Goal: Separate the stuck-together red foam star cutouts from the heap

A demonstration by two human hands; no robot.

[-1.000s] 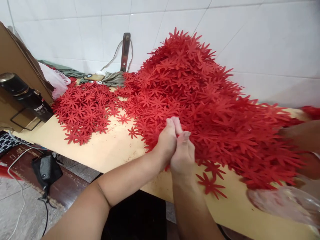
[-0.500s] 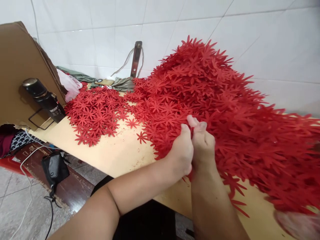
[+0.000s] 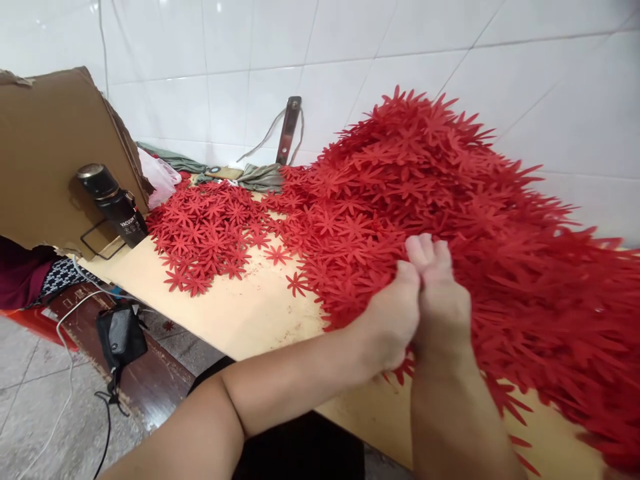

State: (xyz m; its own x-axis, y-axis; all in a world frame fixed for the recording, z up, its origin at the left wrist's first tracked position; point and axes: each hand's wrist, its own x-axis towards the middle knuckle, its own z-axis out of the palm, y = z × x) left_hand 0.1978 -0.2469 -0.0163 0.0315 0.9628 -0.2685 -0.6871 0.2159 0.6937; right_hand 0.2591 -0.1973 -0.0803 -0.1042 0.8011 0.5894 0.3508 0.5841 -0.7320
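Note:
A big heap of red flower-shaped cutouts rises against the tiled wall on a tan table. My left hand and my right hand press together at the heap's front edge, fingers pinched around red cutouts; a few petals stick out beneath them. A flatter spread of the same red flowers lies to the left, and single flowers rest loose on the table between them.
A folded cardboard sheet stands at the left with a black vacuum flask in front of it. Grey-green cloth and a metal bracket sit by the wall. A black device with cables lies on the floor.
The view has swung left and down, so the heap and my hands sit further right in frame. My hands stay pressed together at the heap's edge, working the cutouts.

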